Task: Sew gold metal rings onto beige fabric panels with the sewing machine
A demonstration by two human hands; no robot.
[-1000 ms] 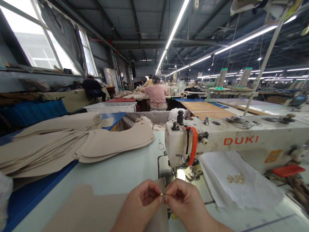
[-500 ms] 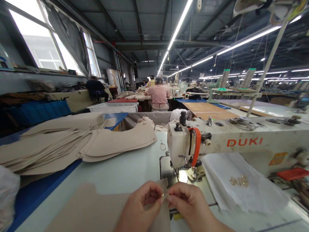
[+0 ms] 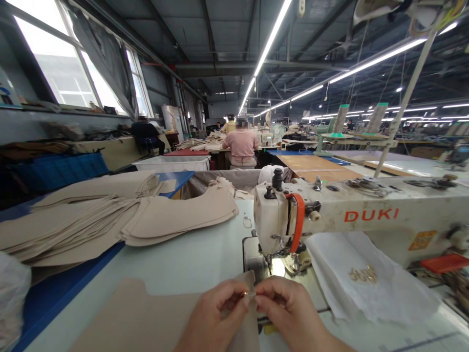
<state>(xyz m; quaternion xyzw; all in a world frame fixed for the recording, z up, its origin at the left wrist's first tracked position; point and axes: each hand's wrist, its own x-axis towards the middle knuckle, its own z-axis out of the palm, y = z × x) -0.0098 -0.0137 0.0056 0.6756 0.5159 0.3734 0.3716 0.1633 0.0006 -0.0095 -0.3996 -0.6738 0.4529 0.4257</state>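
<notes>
Thumb and fingers of my left hand [image 3: 220,310] pinch one end of a small shiny metal piece [image 3: 250,294], gold-toned in places; its exact kind is too small to make out. The other end sits between the fingertips of my right hand [image 3: 284,305]. Both hands are close together, just in front of the sewing machine's needle area [image 3: 271,259]. Beneath them lies a beige cut panel [image 3: 146,318], partly hidden by my left hand. To the right, several gold-coloured metal rings [image 3: 362,275] rest on a white cloth [image 3: 340,254].
The white sewing machine [image 3: 330,205] with an orange lever guard spans the right side. Stacked beige panels [image 3: 176,215] cover the left of the table. A white bag [image 3: 12,298] sits at the left edge. A seated person [image 3: 242,144] in pink is farther ahead.
Both hands stay nearly in place, still pinching the small metal piece. It shows slightly differently between the fingertips. The panel and machine have not moved.
</notes>
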